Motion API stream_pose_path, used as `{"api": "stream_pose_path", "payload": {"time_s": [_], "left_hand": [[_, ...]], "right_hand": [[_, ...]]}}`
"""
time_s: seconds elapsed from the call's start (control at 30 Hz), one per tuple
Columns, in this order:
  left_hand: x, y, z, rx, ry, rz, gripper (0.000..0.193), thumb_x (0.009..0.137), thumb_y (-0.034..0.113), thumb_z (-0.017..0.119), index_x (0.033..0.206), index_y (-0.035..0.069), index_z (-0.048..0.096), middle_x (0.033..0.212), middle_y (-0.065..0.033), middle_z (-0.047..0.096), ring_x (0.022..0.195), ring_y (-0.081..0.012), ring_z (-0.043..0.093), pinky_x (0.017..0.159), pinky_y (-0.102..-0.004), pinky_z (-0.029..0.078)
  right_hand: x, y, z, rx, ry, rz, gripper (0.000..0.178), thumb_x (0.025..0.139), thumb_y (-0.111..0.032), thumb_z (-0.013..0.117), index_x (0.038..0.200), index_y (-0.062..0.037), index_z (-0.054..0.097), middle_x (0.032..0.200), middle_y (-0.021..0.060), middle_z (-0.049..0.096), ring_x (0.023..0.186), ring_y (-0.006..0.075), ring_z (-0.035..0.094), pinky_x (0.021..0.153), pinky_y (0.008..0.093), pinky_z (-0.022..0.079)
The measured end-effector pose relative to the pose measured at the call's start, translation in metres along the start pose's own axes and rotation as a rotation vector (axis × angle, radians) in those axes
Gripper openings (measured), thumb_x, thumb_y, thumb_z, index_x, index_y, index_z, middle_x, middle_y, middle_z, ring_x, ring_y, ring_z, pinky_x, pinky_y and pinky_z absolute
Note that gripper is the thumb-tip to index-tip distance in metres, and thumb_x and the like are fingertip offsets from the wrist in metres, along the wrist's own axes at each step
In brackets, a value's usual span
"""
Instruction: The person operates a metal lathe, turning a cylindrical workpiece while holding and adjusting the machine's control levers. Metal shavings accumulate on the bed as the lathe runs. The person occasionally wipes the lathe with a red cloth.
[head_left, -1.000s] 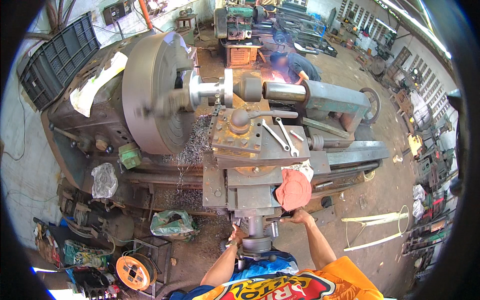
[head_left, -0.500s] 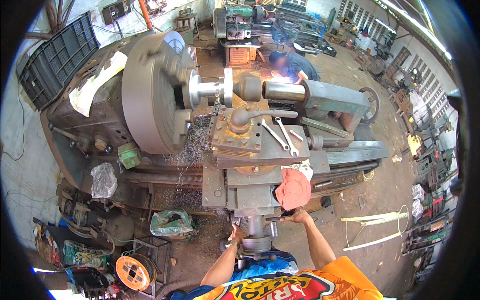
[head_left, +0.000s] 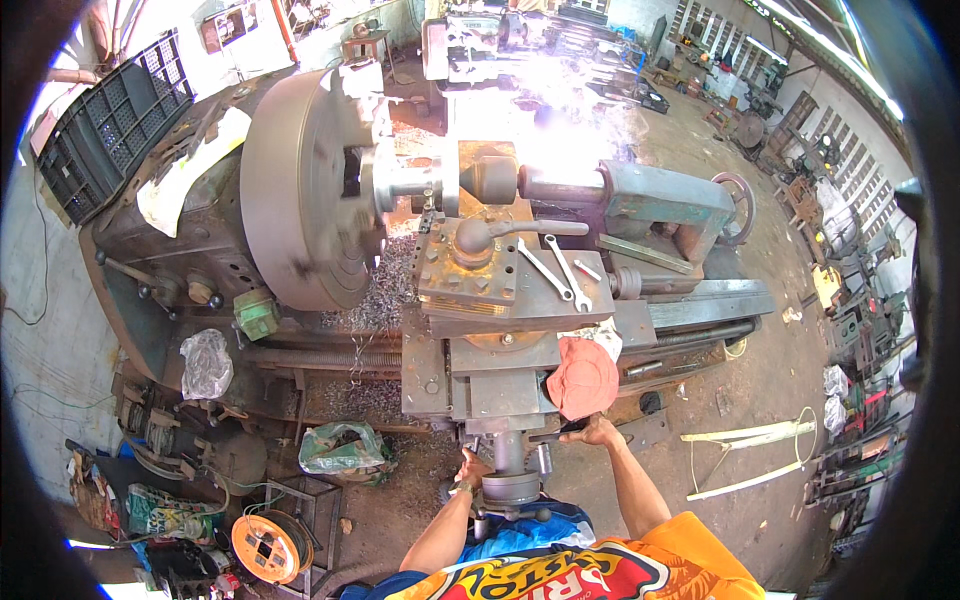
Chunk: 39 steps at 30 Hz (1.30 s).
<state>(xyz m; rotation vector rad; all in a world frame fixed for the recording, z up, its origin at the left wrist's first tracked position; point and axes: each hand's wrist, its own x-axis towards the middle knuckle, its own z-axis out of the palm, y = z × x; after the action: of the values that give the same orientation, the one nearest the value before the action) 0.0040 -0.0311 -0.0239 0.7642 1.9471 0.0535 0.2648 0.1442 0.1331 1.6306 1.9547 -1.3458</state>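
The left hand (head_left: 470, 468) gripped the handwheel (head_left: 510, 488) at the lathe carriage's (head_left: 480, 380) front, fingers curled round its rim for turning. The right hand (head_left: 597, 432) closed on a dark lever (head_left: 560, 432) under the red cap (head_left: 583, 378); two wrenches (head_left: 556, 268) lay within reach.

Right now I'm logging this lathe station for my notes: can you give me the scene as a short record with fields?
Machine: large metal lathe, big round chuck
Left hand: on the handwheel at the carriage front
Right hand: at a lever under the red cap
On carriage: two wrenches
Bed: metal chips
Floor left: orange cable reel
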Motion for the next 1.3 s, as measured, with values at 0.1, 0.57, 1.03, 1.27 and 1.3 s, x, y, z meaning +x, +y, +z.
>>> {"api": "stream_pose_path", "payload": {"time_s": [0.1,0.57,1.03,1.27,1.3], "left_hand": [[0.004,-0.001,0.001,-0.011,-0.025,-0.003,0.105,0.076,0.039,0.068,0.146,-0.002,0.001,0.118,-0.0258,0.062,0.11,-0.0386,0.062,0.094,-0.0495,0.047],[-0.003,0.006,-0.006,-0.061,-0.012,-0.047,0.092,0.075,0.039,0.07,0.139,0.006,0.013,0.119,-0.022,0.063,0.112,-0.0384,0.061,0.094,-0.0506,0.046],[-0.009,0.005,-0.006,-0.01,-0.011,-0.035,0.103,0.078,0.043,0.066,0.148,0.003,0.002,0.124,-0.0206,0.061,0.115,-0.0364,0.059,0.098,-0.0471,0.045],[0.015,-0.006,0.027,-0.055,0.051,-0.043,0.087,0.079,0.051,0.062,0.144,0.008,0.024,0.122,-0.0138,0.062,0.111,-0.033,0.063,0.093,-0.048,0.047],[0.019,-0.01,0.03,-0.063,0.061,-0.043,0.085,0.079,0.051,0.061,0.144,0.009,0.026,0.121,-0.0133,0.063,0.111,-0.0326,0.063,0.093,-0.048,0.047]], "right_hand": [[0.007,0.009,0.003,0.015,0.007,-0.02,0.11,0.054,-0.057,0.087,0.134,0.0045,0.044,0.125,0.0187,0.061,0.118,0.0288,0.057,0.102,0.0367,0.044],[0.018,0.031,0.011,-0.032,0.09,-0.09,0.078,0.06,-0.06,0.081,0.116,-0.008,0.068,0.118,0.012,0.067,0.114,0.0264,0.061,0.097,0.0362,0.046],[0.047,0.068,0.022,-0.047,0.068,-0.007,0.094,0.061,-0.044,0.09,0.129,0.0027,0.046,0.118,0.0131,0.065,0.109,0.0244,0.061,0.097,0.036,0.048],[0.011,0.036,0.024,0.074,0.309,-0.19,0.081,0.064,-0.038,0.089,0.125,0.0009,0.054,0.119,0.0179,0.065,0.112,0.0295,0.062,0.092,0.0405,0.051],[0.011,0.033,0.025,0.035,0.3,-0.198,0.081,0.064,-0.041,0.088,0.124,0.0019,0.055,0.119,0.0188,0.064,0.112,0.0303,0.062,0.092,0.0405,0.05]]}}
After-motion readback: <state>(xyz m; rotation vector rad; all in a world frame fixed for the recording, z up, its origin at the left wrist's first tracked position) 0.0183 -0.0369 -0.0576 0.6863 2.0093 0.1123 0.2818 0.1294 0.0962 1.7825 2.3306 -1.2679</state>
